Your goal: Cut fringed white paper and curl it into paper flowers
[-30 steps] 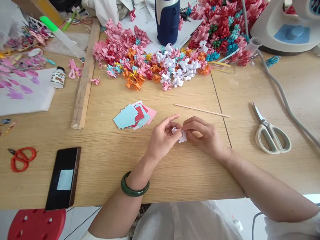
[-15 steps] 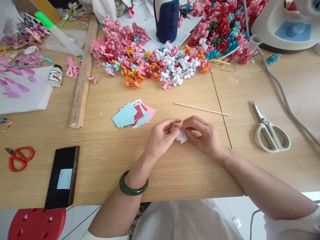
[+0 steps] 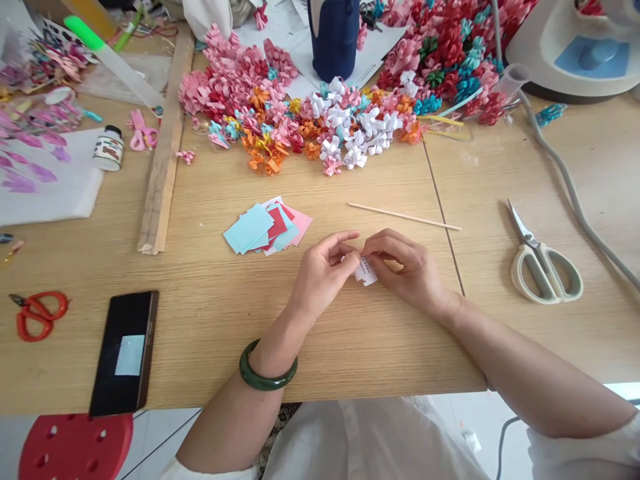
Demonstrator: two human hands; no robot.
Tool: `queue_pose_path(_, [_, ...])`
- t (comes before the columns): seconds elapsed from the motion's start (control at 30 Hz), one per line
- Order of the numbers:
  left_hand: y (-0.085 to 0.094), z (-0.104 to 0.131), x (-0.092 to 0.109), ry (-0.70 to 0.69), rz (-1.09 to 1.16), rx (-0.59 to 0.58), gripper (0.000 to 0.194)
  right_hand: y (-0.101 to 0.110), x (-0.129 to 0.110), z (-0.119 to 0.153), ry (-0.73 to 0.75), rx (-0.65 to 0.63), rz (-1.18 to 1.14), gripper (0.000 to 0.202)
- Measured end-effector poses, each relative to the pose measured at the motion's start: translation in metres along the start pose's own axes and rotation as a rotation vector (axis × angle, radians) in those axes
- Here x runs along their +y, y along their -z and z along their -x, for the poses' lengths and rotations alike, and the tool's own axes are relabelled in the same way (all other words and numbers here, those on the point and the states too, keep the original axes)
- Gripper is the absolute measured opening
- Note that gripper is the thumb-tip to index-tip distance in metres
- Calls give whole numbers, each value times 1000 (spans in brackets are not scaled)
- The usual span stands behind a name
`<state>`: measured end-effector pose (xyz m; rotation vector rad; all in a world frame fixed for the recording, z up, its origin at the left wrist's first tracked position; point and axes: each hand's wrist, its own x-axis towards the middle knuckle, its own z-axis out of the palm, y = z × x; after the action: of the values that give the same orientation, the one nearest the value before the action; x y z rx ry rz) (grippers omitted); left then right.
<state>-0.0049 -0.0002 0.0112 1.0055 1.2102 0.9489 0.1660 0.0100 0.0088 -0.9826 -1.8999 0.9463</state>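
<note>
Bangle (image 3: 269, 378): dark green, circles the left wrist (image 3: 276, 360)
Top (image 3: 363, 440): off-white, vertical seam runs down front
Sleeves (image 3: 583, 447): white, creased
Lap cloth (image 3: 275, 432): dark, patterned

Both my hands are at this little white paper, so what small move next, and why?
I'd probably ease the right hand slightly aside while the left hand holds on: fingers crowd the white paper, hiding its upper part.
</note>
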Motion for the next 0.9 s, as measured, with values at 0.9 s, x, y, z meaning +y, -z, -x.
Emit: queue_pose_path(0.9, [-1,0,-5,-219,-227,42,25,-5,2,-4,-525,111,-528,32])
